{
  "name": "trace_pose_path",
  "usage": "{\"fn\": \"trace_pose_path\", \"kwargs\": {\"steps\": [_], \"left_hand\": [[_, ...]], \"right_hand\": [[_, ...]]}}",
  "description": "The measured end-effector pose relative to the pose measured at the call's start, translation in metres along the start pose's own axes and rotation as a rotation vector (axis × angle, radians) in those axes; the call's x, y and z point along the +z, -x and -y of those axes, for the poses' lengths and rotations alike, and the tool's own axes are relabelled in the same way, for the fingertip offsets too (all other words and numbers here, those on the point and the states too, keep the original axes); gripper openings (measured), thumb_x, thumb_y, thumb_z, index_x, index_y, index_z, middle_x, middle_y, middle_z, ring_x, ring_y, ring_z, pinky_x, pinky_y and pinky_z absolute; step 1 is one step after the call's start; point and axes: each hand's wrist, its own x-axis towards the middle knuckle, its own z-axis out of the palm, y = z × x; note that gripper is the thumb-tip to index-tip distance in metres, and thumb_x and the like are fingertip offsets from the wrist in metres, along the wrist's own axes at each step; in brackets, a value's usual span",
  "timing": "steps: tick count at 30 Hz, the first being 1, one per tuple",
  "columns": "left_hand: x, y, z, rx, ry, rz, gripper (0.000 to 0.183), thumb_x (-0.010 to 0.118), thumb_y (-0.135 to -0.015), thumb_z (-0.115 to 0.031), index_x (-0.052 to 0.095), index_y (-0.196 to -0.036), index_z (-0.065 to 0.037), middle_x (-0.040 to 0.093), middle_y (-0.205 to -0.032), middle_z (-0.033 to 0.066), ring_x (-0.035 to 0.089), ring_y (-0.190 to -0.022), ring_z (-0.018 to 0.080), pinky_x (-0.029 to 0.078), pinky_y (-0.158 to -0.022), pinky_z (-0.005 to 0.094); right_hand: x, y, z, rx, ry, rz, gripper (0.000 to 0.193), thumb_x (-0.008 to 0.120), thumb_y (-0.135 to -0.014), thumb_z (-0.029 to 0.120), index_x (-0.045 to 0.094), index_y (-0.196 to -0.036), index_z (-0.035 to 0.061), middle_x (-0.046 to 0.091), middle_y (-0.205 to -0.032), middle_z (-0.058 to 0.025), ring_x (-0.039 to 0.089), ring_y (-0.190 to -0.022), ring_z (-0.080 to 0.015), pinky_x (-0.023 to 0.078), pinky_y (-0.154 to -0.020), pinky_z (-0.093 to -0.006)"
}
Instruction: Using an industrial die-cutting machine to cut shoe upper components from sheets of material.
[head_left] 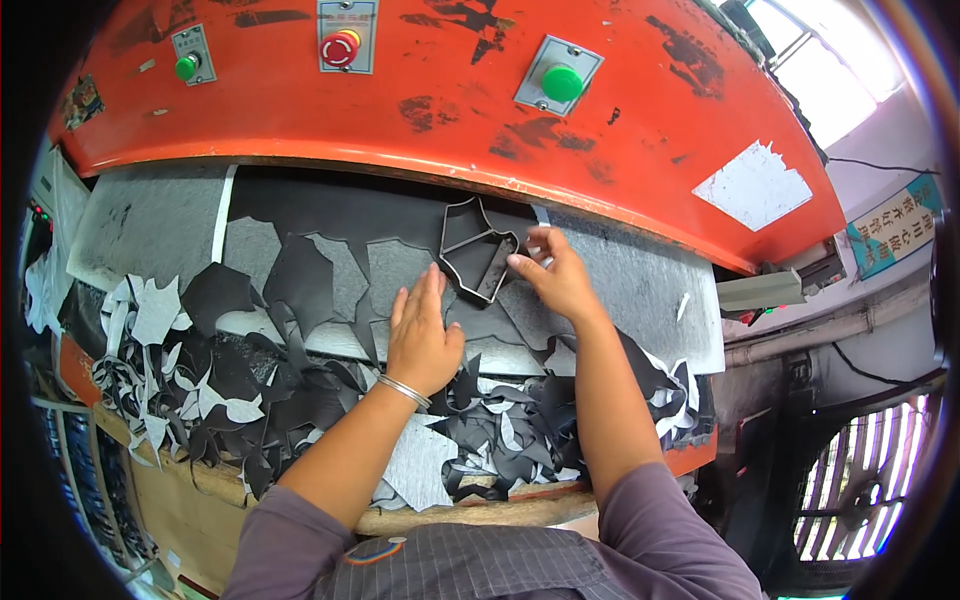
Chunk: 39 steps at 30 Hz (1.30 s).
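Observation:
A metal cutting die (447, 262) with an irregular many-sided outline and inner bars stands on the black sheet material (330, 205). My right hand (560, 280) is at its right corner, thumb against the rim and fingers curled in beside it. My left hand (425, 340) lies flat, fingers stretched forward, on the material just left of and nearer than the die. Beside it, cut-out gaps show the grey board (398, 275) underneath. Loose black cut pieces (303, 280) lie farther left. A metal bangle (404, 391) circles my left wrist.
An orange press beam (450, 120) spans the far side, close above the die, with a red button (340, 48) and green buttons (562, 83). Black and white scraps (510, 430) heap along the near edge. A barred fan or window opening (860, 480) stands at right.

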Motion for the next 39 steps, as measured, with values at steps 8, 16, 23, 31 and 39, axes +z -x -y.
{"fn": "trace_pose_path", "kwargs": {"steps": [8,16,23,31,39], "left_hand": [[0.006,-0.023,0.008,-0.015,-0.065,0.008,0.085,0.053,-0.076,-0.008,0.007,-0.146,0.01,0.039,-0.142,0.0279,0.033,-0.138,0.0325,0.018,-0.111,0.0457],[0.002,-0.034,0.003,-0.028,-0.152,0.085,0.084,0.051,-0.074,-0.006,0.009,-0.145,0.011,0.038,-0.144,0.0258,0.031,-0.139,0.0322,0.017,-0.111,0.0456],[0.011,-0.029,0.0,0.007,-0.087,-0.022,0.08,0.049,-0.076,-0.006,0.011,-0.145,0.011,0.041,-0.143,0.0259,0.034,-0.137,0.0328,0.018,-0.111,0.0457],[0.011,-0.039,-0.005,0.005,-0.231,0.0,0.079,0.048,-0.078,-0.006,0.012,-0.147,0.008,0.044,-0.143,0.0188,0.041,-0.134,0.0291,0.02,-0.111,0.0436],[0.01,-0.046,-0.011,-0.013,-0.257,-0.039,0.075,0.047,-0.078,-0.006,0.017,-0.145,0.009,0.049,-0.138,0.019,0.049,-0.124,0.0338,0.025,-0.111,0.0439]], "right_hand": [[-0.006,-0.004,-0.028,-0.376,0.351,0.042,0.067,0.072,-0.081,0.023,0.043,-0.142,0.0176,0.053,-0.134,-0.0181,0.046,-0.125,-0.0329,0.02,-0.111,-0.0434],[-0.002,-0.003,-0.032,-0.351,0.246,-0.051,0.057,0.073,-0.079,0.031,0.055,-0.13,0.0119,0.056,-0.131,-0.0163,0.048,-0.124,-0.0307,0.027,-0.108,-0.0436],[0.007,0.009,-0.038,-0.294,0.33,-0.161,0.054,0.072,-0.079,0.032,0.058,-0.126,0.0093,0.058,-0.128,-0.017,0.05,-0.123,-0.0292,0.031,-0.107,-0.0441],[0.008,0.01,-0.031,-0.314,0.345,-0.273,0.046,0.069,-0.082,0.03,0.061,-0.122,0.0086,0.063,-0.118,-0.0159,0.053,-0.121,-0.0263,0.033,-0.105,-0.0461],[0.005,0.005,-0.034,-0.32,0.338,-0.262,0.045,0.067,-0.083,0.031,0.061,-0.121,0.0087,0.066,-0.114,-0.0116,0.052,-0.122,-0.0242,0.032,-0.105,-0.0466]]}}
